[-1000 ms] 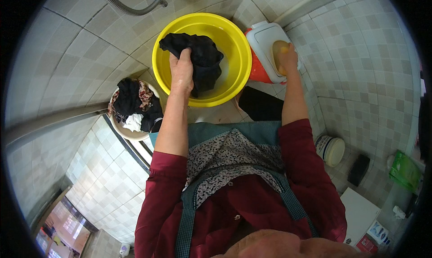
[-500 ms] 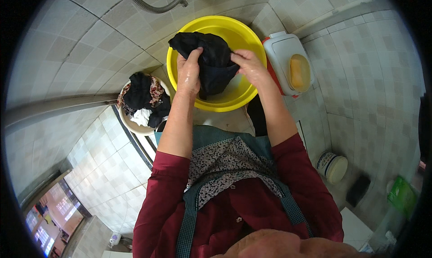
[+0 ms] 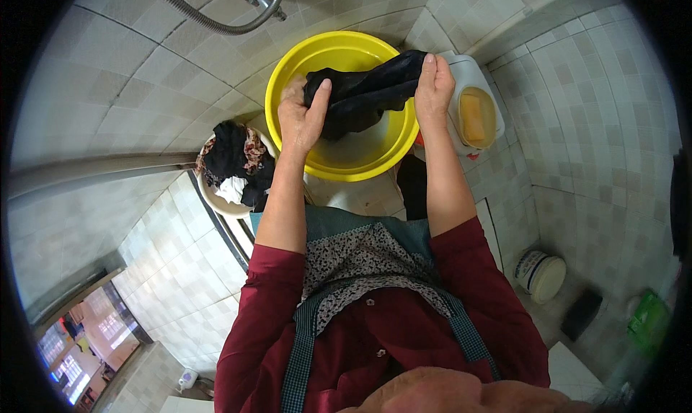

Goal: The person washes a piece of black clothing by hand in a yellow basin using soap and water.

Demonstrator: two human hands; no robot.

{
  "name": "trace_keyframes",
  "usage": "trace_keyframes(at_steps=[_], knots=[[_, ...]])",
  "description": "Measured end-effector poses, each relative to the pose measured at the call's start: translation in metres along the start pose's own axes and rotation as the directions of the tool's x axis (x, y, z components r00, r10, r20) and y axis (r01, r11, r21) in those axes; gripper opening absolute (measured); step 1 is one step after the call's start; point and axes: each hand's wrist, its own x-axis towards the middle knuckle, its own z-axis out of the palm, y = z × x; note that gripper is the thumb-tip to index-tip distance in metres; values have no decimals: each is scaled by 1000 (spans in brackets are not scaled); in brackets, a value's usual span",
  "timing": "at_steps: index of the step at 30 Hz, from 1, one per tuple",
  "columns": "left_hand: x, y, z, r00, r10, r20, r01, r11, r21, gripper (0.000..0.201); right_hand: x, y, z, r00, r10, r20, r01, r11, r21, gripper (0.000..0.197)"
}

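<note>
A wet-looking black garment (image 3: 367, 89) is stretched sideways over the yellow basin (image 3: 344, 174). My left hand (image 3: 303, 114) grips its left end above the basin, thumb on top and fingers partly behind the cloth. Past the basin's right rim, my right hand (image 3: 435, 89) is closed on the other end and holds it a little higher. The cloth's middle sags toward cloudy water (image 3: 357, 148) in the basin. What kind of garment it is, I cannot tell.
Left of the basin stands a pale tub (image 3: 216, 202) heaped with dark, floral and white clothes (image 3: 232, 157). At the right, a white-and-red box (image 3: 465, 70) carries a dish with a yellow soap bar (image 3: 472, 117). A metal hose (image 3: 209, 20) hangs from the wall.
My right hand has moved right and slightly up, past the basin's rim. The bunched garment is now drawn out lengthwise between both hands.
</note>
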Motion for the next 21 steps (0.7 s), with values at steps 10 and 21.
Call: trace_keyframes(at_steps=[10,21], knots=[[-9,-3,28,515,-784,346,750,216,-626,70,-50,-15,60,943,155,294,-140,987,-74,26],[-24,8,48,468,-840,276,808,280,-518,42,-54,-8,90,944,79,322,93,870,-485,34]])
